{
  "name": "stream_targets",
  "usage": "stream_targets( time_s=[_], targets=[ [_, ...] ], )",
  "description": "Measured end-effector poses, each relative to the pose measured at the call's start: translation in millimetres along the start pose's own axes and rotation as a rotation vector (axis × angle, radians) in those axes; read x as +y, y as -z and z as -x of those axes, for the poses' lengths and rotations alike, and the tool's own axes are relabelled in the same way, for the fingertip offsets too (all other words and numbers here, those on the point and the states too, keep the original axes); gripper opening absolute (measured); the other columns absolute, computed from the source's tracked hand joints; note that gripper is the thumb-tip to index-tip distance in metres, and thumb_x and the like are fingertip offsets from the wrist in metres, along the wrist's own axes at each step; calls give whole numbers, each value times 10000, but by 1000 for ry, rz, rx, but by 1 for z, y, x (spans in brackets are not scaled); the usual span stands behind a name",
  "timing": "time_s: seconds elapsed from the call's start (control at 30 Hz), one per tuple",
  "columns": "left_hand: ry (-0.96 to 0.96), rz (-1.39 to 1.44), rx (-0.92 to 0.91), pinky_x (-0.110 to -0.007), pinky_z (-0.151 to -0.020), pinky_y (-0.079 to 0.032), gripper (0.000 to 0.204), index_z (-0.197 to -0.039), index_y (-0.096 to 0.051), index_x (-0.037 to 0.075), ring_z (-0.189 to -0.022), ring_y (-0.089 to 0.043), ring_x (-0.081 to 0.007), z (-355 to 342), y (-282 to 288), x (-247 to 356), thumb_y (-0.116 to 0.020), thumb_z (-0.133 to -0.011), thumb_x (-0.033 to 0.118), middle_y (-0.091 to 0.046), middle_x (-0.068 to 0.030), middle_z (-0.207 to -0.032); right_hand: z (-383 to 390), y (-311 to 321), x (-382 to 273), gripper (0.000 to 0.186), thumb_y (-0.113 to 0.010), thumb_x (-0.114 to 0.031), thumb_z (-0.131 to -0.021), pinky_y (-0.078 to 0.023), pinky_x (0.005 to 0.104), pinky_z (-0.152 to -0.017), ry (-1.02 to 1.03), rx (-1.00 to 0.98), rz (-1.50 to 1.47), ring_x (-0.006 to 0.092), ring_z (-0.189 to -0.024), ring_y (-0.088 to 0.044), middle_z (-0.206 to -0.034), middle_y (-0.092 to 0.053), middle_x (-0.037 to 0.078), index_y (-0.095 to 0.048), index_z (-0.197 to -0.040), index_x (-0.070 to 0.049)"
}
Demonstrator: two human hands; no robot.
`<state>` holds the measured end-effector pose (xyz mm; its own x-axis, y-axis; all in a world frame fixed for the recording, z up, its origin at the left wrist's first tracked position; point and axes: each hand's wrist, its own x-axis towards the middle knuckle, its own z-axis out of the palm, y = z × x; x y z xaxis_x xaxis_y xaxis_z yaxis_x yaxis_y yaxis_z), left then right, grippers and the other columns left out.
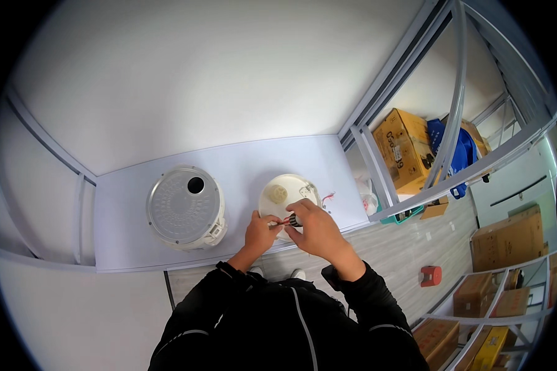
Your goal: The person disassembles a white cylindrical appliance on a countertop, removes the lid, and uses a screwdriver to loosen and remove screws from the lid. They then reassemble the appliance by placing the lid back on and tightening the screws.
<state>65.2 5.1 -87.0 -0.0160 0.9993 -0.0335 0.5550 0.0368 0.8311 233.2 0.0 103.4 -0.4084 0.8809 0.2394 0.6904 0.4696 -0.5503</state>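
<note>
My left hand (262,234) is closed in a pinch on a thin, reddish wire-like piece (284,222). Beside it, my right hand (319,231) is wrapped round a small dark-and-silver striped cylinder (295,220), whose exact kind I cannot make out. Both hands meet over the near part of a round white dish-like part (268,204). On that part sit a beige round disc (278,194) and a small white piece (306,191). Pink wires (328,197) lie on the table just to its right.
A white drum-shaped appliance with a grey round cover (182,213) and a dark hole stands left on the pale table (244,157). Behind the table rises a white wall. To the right are a metal frame (377,167), cardboard boxes (402,148), a blue bag (461,154) and a red stool (431,276).
</note>
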Motion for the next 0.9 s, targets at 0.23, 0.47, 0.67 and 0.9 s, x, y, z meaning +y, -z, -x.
stream_targets(
  time_s=[0.23, 0.47, 0.67, 0.9],
  targets=[
    [31, 46, -31, -470, -841, -598, 201, -1041, -837, 192, -951, -728, -359, -2, 0, -1, -877, -851, 244, -598, -127, -1156, 1, -7, 23, 366, -853, -220, -886, -589, 453, -736, 37, -77, 109, 387, -872, -733, -1017, -726, 167, -715, -1183, -57],
    [35, 21, -39, -472, -857, -597, 201, -1037, -840, 198, -968, -725, -362, -3, 3, -3, -878, -846, 247, -598, -125, -1160, -5, 0, -10, 350, -848, -208, -890, -595, 457, -735, -214, -67, 210, 384, -893, -738, -969, -725, 156, -717, -1163, -33],
    [47, 46, -62, -457, -871, -596, 205, -1050, -836, 185, -973, -721, -364, -4, 5, -4, -878, -856, 231, -605, -138, -1174, -2, -3, 17, 403, -833, -280, -904, -585, 468, -677, -96, -130, 258, 418, -822, -726, -1009, -683, 188, -690, -1192, -37],
    [55, 47, -60, -482, -857, -594, 209, -1045, -838, 215, -966, -716, -363, -5, 8, -2, -863, -841, 255, -599, -123, -1145, -5, -1, -7, 371, -815, -175, -868, -574, 462, -746, -206, -58, 261, 411, -895, -699, -993, -682, 172, -687, -1194, -53]
  ],
)
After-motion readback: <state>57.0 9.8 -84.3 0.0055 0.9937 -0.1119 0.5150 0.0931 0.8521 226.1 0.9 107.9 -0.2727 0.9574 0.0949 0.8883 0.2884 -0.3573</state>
